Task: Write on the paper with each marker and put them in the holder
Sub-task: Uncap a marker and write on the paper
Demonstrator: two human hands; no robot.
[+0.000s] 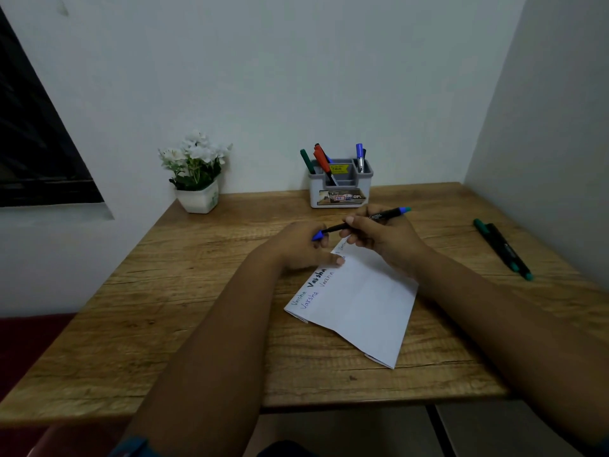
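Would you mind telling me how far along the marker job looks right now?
Done: several markers stand in the grey holder, and the paper carries a few lines of writing. In hand: both hands hold a black marker, the left hand at its blue cap, the right hand on the barrel. Left: two green-ended markers lie on the table.

Two bare forearms, no sleeves; blue band [131, 446] at the left arm's lower edge
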